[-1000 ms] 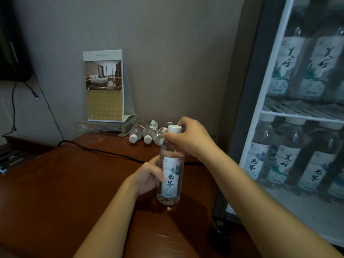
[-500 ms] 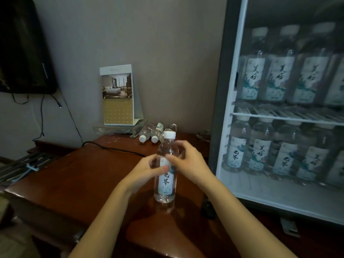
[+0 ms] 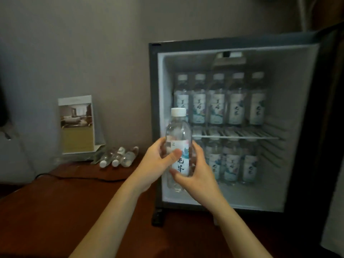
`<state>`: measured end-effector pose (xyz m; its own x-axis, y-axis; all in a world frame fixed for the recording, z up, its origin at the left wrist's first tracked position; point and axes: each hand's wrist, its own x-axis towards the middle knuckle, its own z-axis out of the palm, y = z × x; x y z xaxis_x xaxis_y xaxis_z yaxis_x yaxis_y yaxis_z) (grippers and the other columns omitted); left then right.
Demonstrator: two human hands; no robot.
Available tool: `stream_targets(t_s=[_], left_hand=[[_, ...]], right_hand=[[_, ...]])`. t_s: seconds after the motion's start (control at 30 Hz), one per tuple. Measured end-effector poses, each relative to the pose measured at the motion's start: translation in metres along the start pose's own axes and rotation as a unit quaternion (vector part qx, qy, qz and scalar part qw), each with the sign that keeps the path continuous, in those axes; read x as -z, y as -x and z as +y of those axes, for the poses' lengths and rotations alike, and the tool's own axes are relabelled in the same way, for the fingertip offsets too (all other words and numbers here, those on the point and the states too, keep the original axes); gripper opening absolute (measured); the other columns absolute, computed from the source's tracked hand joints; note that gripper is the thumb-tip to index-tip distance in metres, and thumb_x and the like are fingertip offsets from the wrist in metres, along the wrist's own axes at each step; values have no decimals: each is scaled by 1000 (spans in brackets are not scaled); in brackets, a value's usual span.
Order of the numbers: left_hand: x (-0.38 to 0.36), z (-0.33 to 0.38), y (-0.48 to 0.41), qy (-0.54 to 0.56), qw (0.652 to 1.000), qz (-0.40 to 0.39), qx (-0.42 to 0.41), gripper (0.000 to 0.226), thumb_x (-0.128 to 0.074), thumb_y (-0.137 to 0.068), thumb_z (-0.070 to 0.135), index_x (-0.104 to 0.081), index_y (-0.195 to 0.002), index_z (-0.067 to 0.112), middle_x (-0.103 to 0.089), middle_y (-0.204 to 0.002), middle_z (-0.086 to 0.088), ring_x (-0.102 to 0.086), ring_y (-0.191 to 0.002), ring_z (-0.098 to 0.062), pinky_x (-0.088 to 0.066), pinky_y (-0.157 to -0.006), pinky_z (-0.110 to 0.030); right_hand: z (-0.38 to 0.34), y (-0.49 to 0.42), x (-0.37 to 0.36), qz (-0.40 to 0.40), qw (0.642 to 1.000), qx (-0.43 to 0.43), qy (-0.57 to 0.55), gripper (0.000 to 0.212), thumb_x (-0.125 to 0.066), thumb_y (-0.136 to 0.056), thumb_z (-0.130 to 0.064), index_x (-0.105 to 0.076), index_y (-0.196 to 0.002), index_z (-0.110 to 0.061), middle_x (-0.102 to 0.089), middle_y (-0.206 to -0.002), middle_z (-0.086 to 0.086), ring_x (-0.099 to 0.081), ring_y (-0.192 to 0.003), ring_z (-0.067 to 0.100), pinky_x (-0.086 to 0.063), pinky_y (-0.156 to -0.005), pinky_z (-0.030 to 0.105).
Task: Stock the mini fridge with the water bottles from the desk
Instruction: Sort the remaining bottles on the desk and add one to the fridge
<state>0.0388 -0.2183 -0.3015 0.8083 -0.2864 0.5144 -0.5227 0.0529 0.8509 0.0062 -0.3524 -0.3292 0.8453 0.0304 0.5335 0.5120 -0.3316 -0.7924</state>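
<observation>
Two hands, head view: both grip one water bottle (image 3: pixel 178 135), which is held upright in the air between them, clear of the desk (image 3: pixel 55 211).
Left hand (image 3: pixel 158 162): closed round the water bottle's left side at label height, with the thumb lying across the front of the label and the fingers going round behind.
Right hand (image 3: pixel 197 175): clasps the water bottle from the right and a little lower, thumb across the lower front, fingers curled round the far side.
Bottle against the hands: its white cap (image 3: pixel 178 112) and clear shoulder stand above both hands, and its base shows just below the right thumb.
Bottle against the fridge: it hangs in front of the left edge of the open mini fridge (image 3: pixel 154 108). Whether it has crossed the opening cannot be told.
Upper row (image 3: pixel 216 101): five bottles stand side by side on the wire shelf (image 3: pixel 242 135).
Lower row (image 3: pixel 231 164): more upright bottles stand at the back of the fridge floor, the leftmost partly hidden behind the water bottle and right hand.
Lying bottles (image 3: pixel 117 158): three lie on their sides on the desk near the wall, caps toward the camera, well to the left of the hands.
Card stand (image 3: pixel 76 125): upright, just left of the lying bottles.
Cable (image 3: pixel 83 177): dark, running across the desk in front of them.
</observation>
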Motion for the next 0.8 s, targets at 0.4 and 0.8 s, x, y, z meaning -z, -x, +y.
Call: stream_targets(t_s=[0.4, 0.8], left_hand=[[-158, 37, -136, -14, 995, -78, -56, 58, -59, -90, 28, -33, -140, 17, -54, -133, -2, -52, -121, -14, -39, -107, -39], [-173, 11, -171, -98, 992, 1, -82, 44, -57, -91, 21, -45, -133, 11, -58, -121, -4, -55, -113, -16, -47, -96, -33]], right_hand=[[4, -72, 145, 278, 944, -31, 174, 67, -67, -80, -30, -29, -135, -22, -64, -114, 10, -65, -97, 31, -53, -81, 47], [41, -108, 172, 293, 933, -5, 208, 63, -70, -80, -36, -42, -132, -16, -66, -113, 6, -65, -98, 22, -50, -71, 28]])
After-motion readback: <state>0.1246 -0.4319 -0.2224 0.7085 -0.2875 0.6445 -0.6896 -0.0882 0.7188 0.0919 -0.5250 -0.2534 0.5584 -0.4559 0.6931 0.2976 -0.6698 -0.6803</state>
